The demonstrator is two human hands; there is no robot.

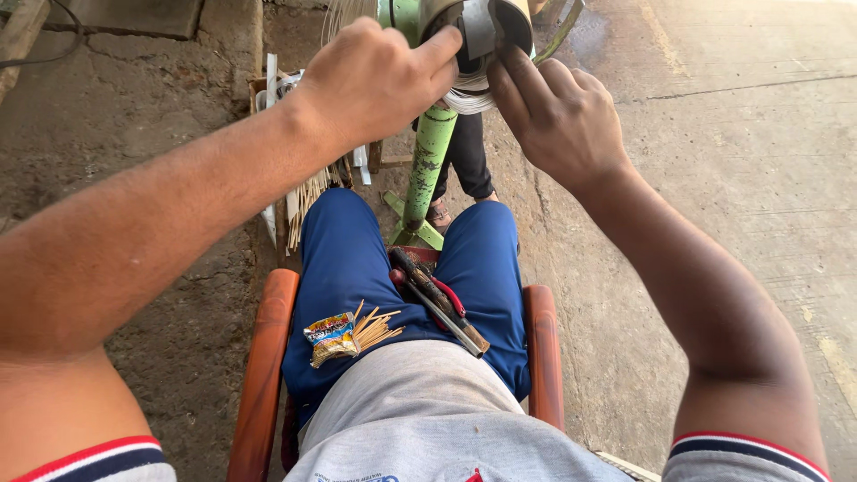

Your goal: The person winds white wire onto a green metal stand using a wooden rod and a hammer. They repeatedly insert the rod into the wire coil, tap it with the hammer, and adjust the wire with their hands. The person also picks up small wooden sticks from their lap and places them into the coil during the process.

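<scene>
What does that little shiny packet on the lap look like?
Start at the blue trousers of the seated person. On the left thigh lies a small crinkled snack packet, yellow and orange, beside a fan of thin sticks. It is the only colourful printed thing there.

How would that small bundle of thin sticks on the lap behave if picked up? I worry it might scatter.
The bundle of thin sticks looks light, being slender splints. It fans out at the free end, so loose sticks may slip and scatter. The small packet around one end probably keeps that end together.
</scene>
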